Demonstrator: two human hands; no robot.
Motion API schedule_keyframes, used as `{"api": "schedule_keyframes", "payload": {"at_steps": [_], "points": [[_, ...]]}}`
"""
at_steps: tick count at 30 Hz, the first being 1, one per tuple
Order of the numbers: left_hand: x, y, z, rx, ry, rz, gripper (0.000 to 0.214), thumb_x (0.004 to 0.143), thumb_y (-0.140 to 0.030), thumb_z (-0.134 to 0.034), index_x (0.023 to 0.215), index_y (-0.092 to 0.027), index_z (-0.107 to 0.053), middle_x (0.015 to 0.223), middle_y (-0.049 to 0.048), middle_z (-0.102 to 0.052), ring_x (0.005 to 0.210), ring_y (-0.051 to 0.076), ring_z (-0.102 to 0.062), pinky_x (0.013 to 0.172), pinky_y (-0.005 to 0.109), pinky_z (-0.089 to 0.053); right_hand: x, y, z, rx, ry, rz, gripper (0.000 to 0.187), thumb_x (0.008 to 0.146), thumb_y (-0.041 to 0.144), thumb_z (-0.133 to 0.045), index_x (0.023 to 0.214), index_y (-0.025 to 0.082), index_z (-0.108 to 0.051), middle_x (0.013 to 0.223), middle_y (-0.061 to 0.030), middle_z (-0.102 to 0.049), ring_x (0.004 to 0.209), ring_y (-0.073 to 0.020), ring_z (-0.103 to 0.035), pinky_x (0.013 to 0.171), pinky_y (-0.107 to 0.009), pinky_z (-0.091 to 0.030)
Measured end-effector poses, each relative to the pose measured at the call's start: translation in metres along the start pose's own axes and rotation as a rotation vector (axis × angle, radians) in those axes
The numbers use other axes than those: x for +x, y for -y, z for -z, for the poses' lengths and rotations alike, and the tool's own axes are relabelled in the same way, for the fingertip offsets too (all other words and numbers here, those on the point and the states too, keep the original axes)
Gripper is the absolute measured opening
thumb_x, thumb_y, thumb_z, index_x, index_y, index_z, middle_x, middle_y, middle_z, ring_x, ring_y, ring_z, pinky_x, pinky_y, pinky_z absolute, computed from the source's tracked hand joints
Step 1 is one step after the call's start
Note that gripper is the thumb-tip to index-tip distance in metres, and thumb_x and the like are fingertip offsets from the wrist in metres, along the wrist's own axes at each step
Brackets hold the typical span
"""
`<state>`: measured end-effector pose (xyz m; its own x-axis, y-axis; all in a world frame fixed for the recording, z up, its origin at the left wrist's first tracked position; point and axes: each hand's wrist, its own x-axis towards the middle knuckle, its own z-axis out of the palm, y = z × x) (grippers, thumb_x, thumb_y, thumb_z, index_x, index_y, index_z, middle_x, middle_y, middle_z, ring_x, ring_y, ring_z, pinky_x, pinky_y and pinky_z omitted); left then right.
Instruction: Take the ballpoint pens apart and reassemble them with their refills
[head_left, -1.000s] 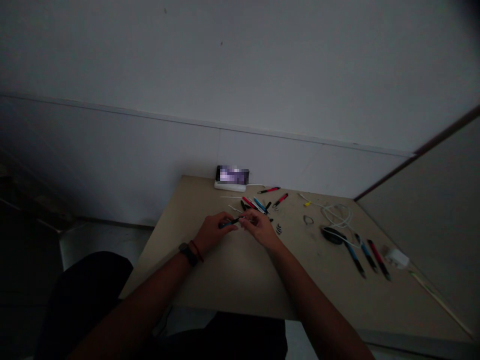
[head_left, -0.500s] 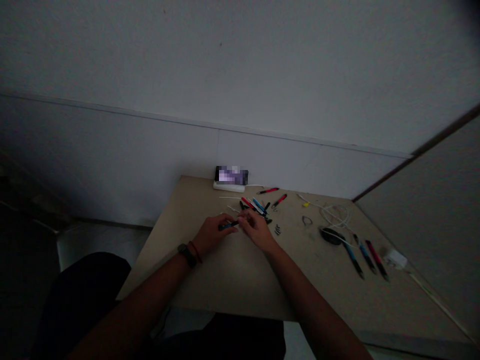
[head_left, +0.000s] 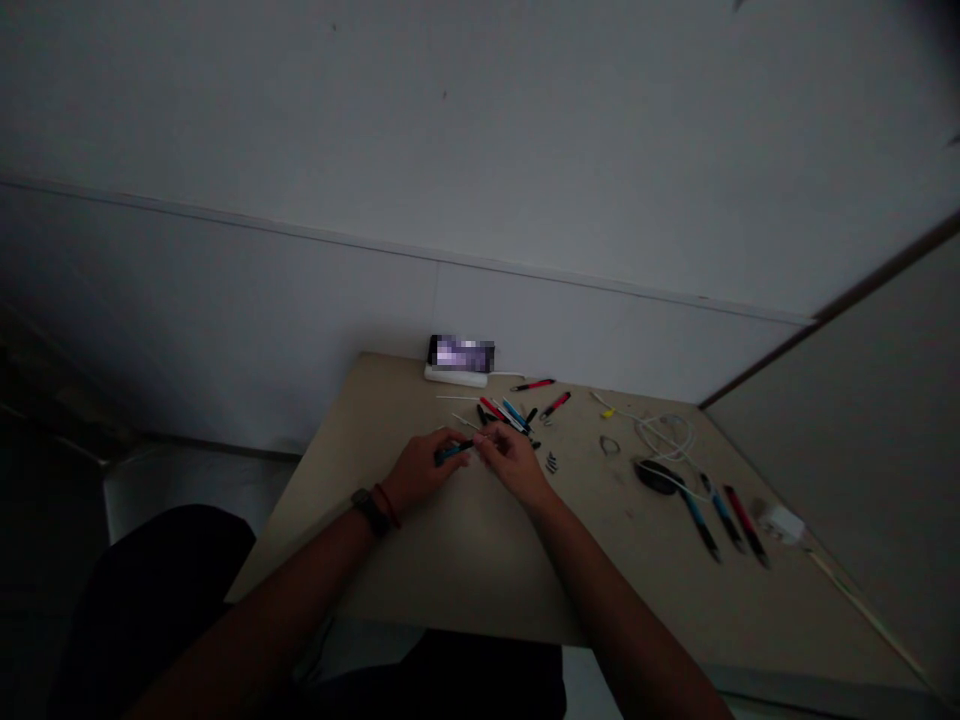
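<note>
Between my two hands, above the table [head_left: 420, 575], is a blue and black pen barrel [head_left: 452, 453]. My left hand [head_left: 421, 468] is closed round its blue part. The fingertips of my right hand [head_left: 511, 462] pinch at its dark right end; what else they may hold is too small and dark to make out. Just beyond the right hand lies a loose heap of pen parts, among them a red barrel [head_left: 491, 408] and a blue barrel [head_left: 516, 414]. Several small dark pieces [head_left: 552, 463] lie right of that hand.
A phone [head_left: 462, 354] leans on a white block [head_left: 455, 376] by the wall. Two red pens [head_left: 533, 384] lie behind the heap. To the right are a coiled white cable [head_left: 667, 435], a black oval object [head_left: 658, 477], several pens [head_left: 746, 525] and a white plug [head_left: 782, 523].
The view has shifted slightly. My hands keep nearly the same hold on the pen barrel, and the things on the table lie as before.
</note>
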<state>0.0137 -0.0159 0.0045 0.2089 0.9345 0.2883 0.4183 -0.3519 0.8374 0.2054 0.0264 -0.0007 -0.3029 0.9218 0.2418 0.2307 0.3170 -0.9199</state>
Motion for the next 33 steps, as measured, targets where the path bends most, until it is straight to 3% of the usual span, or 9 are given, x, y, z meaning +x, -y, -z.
{"api": "schedule_keyframes", "payload": {"at_steps": [5, 10, 15, 18, 21, 24, 28, 33], "points": [[0.0005, -0.0025, 0.0018, 0.005, 0.002, 0.020, 0.022, 0.093, -0.034, -0.059, 0.107, -0.019, -0.068, 0.089, 0.0032, -0.077, 0.082, 0.019, -0.071, 0.079, 0.028, -0.050, 0.0023, 0.0001, 0.0046, -0.022, -0.087, -0.012, 0.037, 0.085, 0.057, -0.065, 0.080, 0.021, -0.062, 0.061, 0.0004, -0.056, 0.054, -0.0155, -0.051, 0.052, -0.027, -0.037], [0.0016, -0.0034, 0.0030, 0.052, 0.054, 0.000, 0.026, 0.095, -0.037, -0.055, 0.092, -0.019, -0.073, 0.086, 0.0026, -0.076, 0.079, 0.018, -0.069, 0.076, 0.027, -0.048, 0.0035, 0.0053, 0.0064, -0.056, -0.113, 0.000, 0.044, 0.086, 0.060, -0.062, 0.065, 0.022, -0.051, 0.055, 0.0015, -0.049, 0.051, -0.0149, -0.045, 0.051, -0.027, -0.034], [0.0014, 0.0022, -0.0001, 0.066, 0.023, -0.013, 0.025, 0.092, -0.039, -0.059, 0.099, -0.020, -0.075, 0.094, 0.0032, -0.077, 0.083, 0.019, -0.070, 0.077, 0.028, -0.049, 0.0027, 0.0079, 0.0060, -0.161, -0.136, 0.053, 0.052, 0.089, 0.061, -0.056, 0.057, 0.023, -0.041, 0.051, 0.0024, -0.043, 0.051, -0.0150, -0.041, 0.051, -0.028, -0.031], [0.0018, 0.0043, -0.0009, 0.059, -0.021, 0.005, 0.025, 0.090, -0.039, -0.062, 0.101, -0.020, -0.074, 0.095, 0.0040, -0.077, 0.084, 0.020, -0.070, 0.077, 0.029, -0.050, 0.0022, 0.0056, 0.0052, -0.128, -0.105, 0.044, 0.048, 0.089, 0.061, -0.057, 0.061, 0.023, -0.048, 0.052, 0.0018, -0.046, 0.051, -0.0154, -0.043, 0.051, -0.028, -0.032], [0.0022, 0.0037, 0.0000, 0.032, -0.021, 0.021, 0.025, 0.091, -0.040, -0.061, 0.099, -0.019, -0.073, 0.089, 0.0036, -0.077, 0.081, 0.019, -0.069, 0.077, 0.028, -0.050, 0.0016, 0.0040, 0.0038, 0.032, -0.047, -0.006, 0.039, 0.087, 0.061, -0.061, 0.086, 0.022, -0.062, 0.060, 0.0004, -0.056, 0.050, -0.0150, -0.047, 0.048, -0.028, -0.035], [0.0023, 0.0021, 0.0010, 0.015, -0.001, 0.022, 0.027, 0.094, -0.040, -0.056, 0.093, -0.019, -0.072, 0.085, 0.0032, -0.076, 0.078, 0.018, -0.068, 0.075, 0.028, -0.049, 0.0013, 0.0059, 0.0030, 0.178, 0.031, -0.020, 0.043, 0.085, 0.060, -0.064, 0.104, 0.022, -0.064, 0.069, -0.0021, -0.064, 0.051, -0.0155, -0.053, 0.048, -0.028, -0.041], [0.0020, 0.0002, 0.0013, -0.007, 0.021, 0.006, 0.029, 0.095, -0.040, -0.054, 0.090, -0.018, -0.071, 0.084, 0.0036, -0.076, 0.078, 0.018, -0.068, 0.076, 0.028, -0.049, 0.0019, 0.0091, 0.0023, 0.245, 0.061, -0.014, 0.043, 0.081, 0.059, -0.069, 0.101, 0.021, -0.066, 0.069, -0.0018, -0.065, 0.053, -0.0151, -0.056, 0.048, -0.028, -0.044], [0.0025, -0.0007, 0.0016, -0.026, 0.014, 0.019, 0.027, 0.093, -0.041, -0.056, 0.091, -0.018, -0.072, 0.085, 0.0034, -0.076, 0.080, 0.018, -0.069, 0.078, 0.028, -0.049, 0.0026, 0.0083, -0.0010, 0.226, -0.010, -0.054, 0.040, 0.078, 0.060, -0.072, 0.082, 0.022, -0.061, 0.056, 0.0022, -0.057, 0.047, -0.0134, -0.051, 0.046, -0.026, -0.042]]}}
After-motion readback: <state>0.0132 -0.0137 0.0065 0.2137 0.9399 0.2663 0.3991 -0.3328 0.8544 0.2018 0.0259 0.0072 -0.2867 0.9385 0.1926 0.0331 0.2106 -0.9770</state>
